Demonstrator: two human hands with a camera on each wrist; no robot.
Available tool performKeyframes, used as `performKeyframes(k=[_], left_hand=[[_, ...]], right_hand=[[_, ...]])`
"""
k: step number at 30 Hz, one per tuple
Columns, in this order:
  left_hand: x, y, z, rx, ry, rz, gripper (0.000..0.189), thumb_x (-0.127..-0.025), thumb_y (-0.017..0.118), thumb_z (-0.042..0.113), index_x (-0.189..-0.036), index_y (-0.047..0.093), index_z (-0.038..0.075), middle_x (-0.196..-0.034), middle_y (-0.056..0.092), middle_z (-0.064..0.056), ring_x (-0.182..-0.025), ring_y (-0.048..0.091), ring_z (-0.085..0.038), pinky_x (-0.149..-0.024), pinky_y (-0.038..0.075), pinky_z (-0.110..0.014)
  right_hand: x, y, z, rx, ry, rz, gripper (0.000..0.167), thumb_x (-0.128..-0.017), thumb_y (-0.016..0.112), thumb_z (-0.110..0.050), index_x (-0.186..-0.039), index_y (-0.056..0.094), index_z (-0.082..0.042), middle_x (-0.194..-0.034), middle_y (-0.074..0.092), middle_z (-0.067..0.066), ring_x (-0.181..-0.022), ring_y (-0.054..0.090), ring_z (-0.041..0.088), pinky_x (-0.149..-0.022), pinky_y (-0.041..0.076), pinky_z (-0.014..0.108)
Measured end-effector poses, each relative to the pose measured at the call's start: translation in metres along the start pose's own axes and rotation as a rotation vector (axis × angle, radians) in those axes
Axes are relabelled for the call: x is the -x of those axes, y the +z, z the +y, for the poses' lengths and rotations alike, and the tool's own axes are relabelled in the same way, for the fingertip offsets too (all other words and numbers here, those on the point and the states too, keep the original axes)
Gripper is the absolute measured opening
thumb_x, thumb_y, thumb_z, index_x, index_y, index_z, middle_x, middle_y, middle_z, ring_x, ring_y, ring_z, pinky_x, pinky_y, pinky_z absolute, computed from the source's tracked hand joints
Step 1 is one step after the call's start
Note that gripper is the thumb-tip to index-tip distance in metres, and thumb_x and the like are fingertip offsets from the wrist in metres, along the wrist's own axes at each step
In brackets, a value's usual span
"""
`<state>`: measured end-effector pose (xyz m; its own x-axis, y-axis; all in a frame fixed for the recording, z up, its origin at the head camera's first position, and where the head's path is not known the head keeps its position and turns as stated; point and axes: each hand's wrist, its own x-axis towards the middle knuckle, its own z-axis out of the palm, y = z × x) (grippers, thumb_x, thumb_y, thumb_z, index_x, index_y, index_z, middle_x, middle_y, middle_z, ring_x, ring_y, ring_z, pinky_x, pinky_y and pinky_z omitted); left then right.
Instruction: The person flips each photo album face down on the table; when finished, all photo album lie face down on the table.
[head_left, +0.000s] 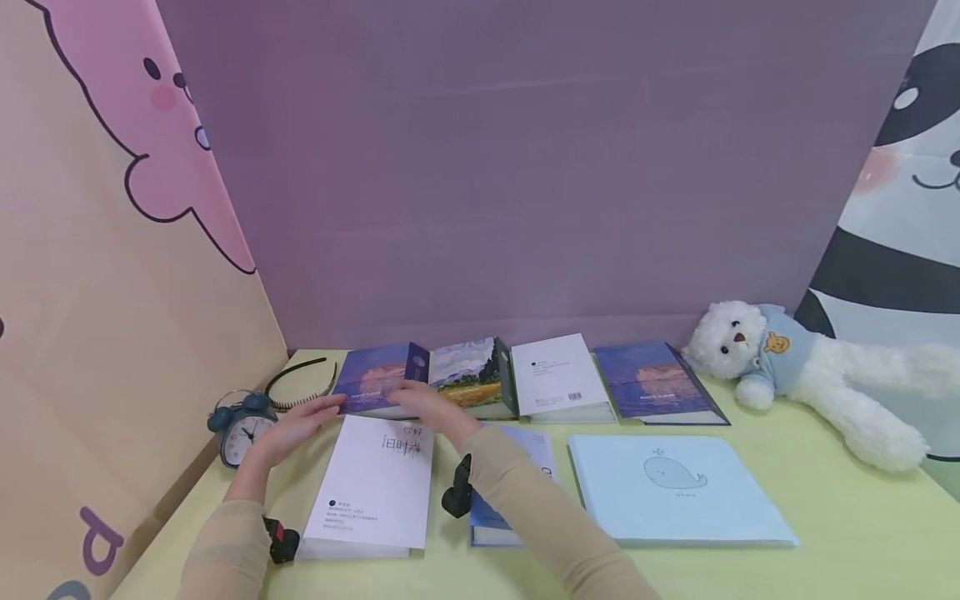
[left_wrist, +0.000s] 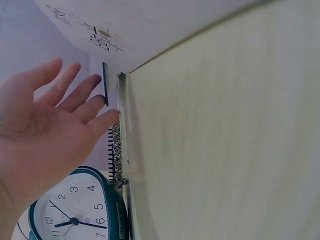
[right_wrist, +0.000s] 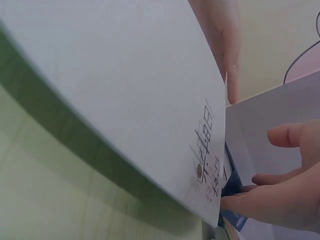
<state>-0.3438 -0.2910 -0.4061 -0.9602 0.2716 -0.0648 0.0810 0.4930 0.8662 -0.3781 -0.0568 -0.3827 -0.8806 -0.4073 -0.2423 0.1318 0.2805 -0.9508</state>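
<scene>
At the back left a dark blue and purple photo album with an orange-pink picture lies on the table. My left hand is at its left front corner; in the left wrist view the fingers are spread and nearly straight, with nothing in the palm. Across the album's right side reaches my right hand. In the right wrist view the right fingertips lie against a dark blue edge. Below both hands a white album with black lettering lies cover up, its page edges toward me.
A blue alarm clock and a black headband are at the left. Along the back lie a landscape album, a white album and another purple one. A pale blue whale album and a plush bear are right.
</scene>
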Motion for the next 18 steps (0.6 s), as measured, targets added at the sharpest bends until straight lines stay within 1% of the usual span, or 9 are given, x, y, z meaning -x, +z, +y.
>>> performKeyframes(k=[2, 5, 7, 10, 14, 16, 18], left_hand=[[0.003, 0.0, 0.004, 0.002, 0.012, 0.036, 0.054, -0.102, 0.039, 0.03, -0.145, 0.03, -0.002, -0.152, 0.021, -0.025, -0.14, 0.017, -0.042, -0.113, 0.023, -0.054], [0.007, -0.001, 0.008, -0.002, 0.023, 0.087, 0.056, -0.102, 0.037, 0.033, -0.145, 0.029, -0.003, -0.15, 0.027, -0.025, -0.138, 0.025, -0.041, -0.112, 0.026, -0.053], [0.009, -0.001, 0.011, -0.01, 0.024, 0.121, 0.058, -0.102, 0.038, 0.036, -0.144, 0.03, -0.002, -0.148, 0.032, -0.025, -0.136, 0.031, -0.041, -0.111, 0.028, -0.053], [0.014, 0.0, 0.015, -0.039, 0.017, 0.151, 0.062, -0.1, 0.039, 0.042, -0.144, 0.032, -0.001, -0.146, 0.035, -0.024, -0.133, 0.036, -0.04, -0.109, 0.032, -0.053], [0.023, 0.004, 0.024, -0.07, 0.0, 0.155, 0.066, -0.098, 0.041, 0.048, -0.145, 0.032, 0.003, -0.147, 0.035, -0.021, -0.134, 0.036, -0.039, -0.108, 0.032, -0.054], [0.028, 0.007, 0.032, -0.081, -0.009, 0.145, 0.067, -0.097, 0.042, 0.05, -0.145, 0.032, 0.005, -0.148, 0.035, -0.02, -0.135, 0.034, -0.039, -0.108, 0.031, -0.056], [0.033, 0.011, 0.041, -0.102, -0.002, 0.128, 0.067, -0.097, 0.042, 0.05, -0.145, 0.033, 0.005, -0.148, 0.035, -0.02, -0.135, 0.032, -0.04, -0.107, 0.031, -0.057]], right_hand=[[0.001, 0.0, -0.003, -0.005, -0.004, 0.003, 0.056, -0.097, 0.049, -0.021, -0.147, 0.028, -0.006, -0.152, 0.03, 0.014, -0.14, 0.026, 0.035, -0.113, 0.026, 0.05], [0.006, -0.002, -0.009, -0.009, -0.037, -0.013, 0.055, -0.097, 0.049, -0.023, -0.147, 0.03, -0.006, -0.151, 0.031, 0.014, -0.139, 0.027, 0.034, -0.113, 0.027, 0.051], [0.01, -0.005, -0.014, 0.009, -0.071, -0.022, 0.055, -0.097, 0.049, -0.025, -0.146, 0.032, -0.007, -0.151, 0.032, 0.013, -0.139, 0.029, 0.033, -0.112, 0.028, 0.05], [0.017, -0.015, -0.02, 0.071, -0.12, -0.008, 0.053, -0.097, 0.05, -0.028, -0.145, 0.036, -0.01, -0.15, 0.034, 0.009, -0.138, 0.031, 0.031, -0.111, 0.031, 0.049], [0.029, -0.035, -0.022, 0.172, -0.166, 0.044, 0.052, -0.096, 0.052, -0.028, -0.144, 0.037, -0.013, -0.149, 0.037, 0.006, -0.138, 0.033, 0.028, -0.11, 0.032, 0.049], [0.035, -0.047, -0.02, 0.217, -0.184, 0.076, 0.053, -0.095, 0.054, -0.029, -0.143, 0.039, -0.013, -0.147, 0.04, 0.006, -0.137, 0.035, 0.027, -0.11, 0.033, 0.049], [0.042, -0.06, -0.016, 0.27, -0.206, 0.104, 0.053, -0.094, 0.057, -0.03, -0.142, 0.042, -0.013, -0.146, 0.042, 0.006, -0.136, 0.037, 0.026, -0.108, 0.035, 0.048]])
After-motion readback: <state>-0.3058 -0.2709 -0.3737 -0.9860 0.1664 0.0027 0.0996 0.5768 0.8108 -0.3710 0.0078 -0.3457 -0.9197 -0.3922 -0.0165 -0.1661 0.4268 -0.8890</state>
